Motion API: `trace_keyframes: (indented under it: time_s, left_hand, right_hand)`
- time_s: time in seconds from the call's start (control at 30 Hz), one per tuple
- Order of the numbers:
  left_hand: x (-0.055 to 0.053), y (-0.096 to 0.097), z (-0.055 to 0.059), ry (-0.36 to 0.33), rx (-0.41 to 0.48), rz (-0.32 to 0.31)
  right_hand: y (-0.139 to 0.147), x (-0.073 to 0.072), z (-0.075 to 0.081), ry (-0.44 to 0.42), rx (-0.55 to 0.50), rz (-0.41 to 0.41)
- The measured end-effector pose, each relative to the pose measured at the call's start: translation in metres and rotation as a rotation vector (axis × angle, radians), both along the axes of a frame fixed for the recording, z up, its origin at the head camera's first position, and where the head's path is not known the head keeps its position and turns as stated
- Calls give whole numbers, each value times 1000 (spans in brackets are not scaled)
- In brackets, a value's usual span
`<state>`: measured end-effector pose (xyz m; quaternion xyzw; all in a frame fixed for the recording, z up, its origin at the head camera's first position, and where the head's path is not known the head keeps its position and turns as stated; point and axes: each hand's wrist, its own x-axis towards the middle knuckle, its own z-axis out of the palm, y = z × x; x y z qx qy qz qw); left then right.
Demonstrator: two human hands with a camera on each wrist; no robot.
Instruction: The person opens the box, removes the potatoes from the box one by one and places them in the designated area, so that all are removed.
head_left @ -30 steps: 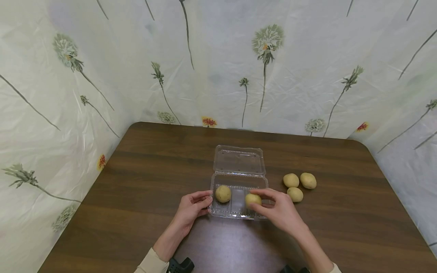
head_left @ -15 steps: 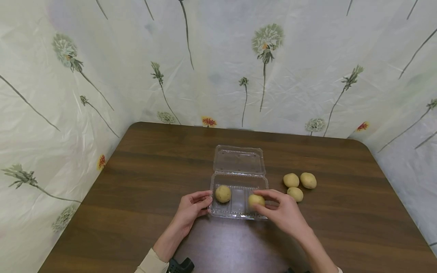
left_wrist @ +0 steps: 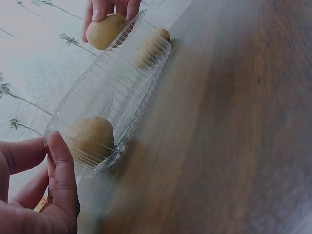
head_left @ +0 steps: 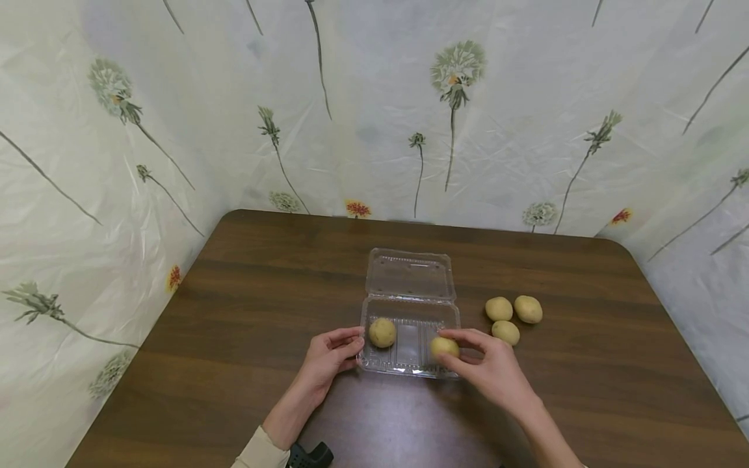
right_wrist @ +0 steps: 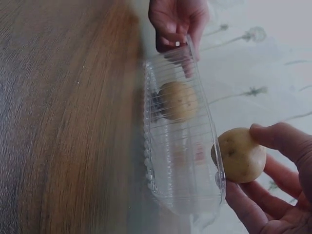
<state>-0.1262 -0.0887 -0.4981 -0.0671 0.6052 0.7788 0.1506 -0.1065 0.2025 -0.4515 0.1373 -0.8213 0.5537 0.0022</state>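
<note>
A clear plastic clamshell container (head_left: 412,331) lies with its lid (head_left: 409,274) folded back, away from me. My left hand (head_left: 330,361) pinches its left rim between thumb and fingers. One potato (head_left: 383,333) sits inside at the left end, seen through the ribbed wall in both wrist views. Over the container's right end, my right hand (head_left: 491,367) grips a second potato (head_left: 445,349) between thumb and fingertips. In the right wrist view this held potato (right_wrist: 240,155) is at rim height, above the container floor. The undersides of its gripping fingers are partly hidden in the head view.
To the right of the container, three loose potatoes (head_left: 506,333) lie close together on the brown wooden table (head_left: 281,273). A sheet with dandelion prints (head_left: 374,130) hangs behind the table's far edge and along its sides.
My right hand has shifted slightly to the right with the potato, toward the container's right end. The left hand, the container and the other potatoes have stayed in place.
</note>
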Motion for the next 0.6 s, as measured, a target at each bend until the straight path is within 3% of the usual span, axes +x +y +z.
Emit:
trace_keyframes:
  time_s: [0.6]
  left_hand:
    - [0, 0, 1, 2, 1, 3]
  right_hand:
    - [16, 4, 3, 17, 47, -52]
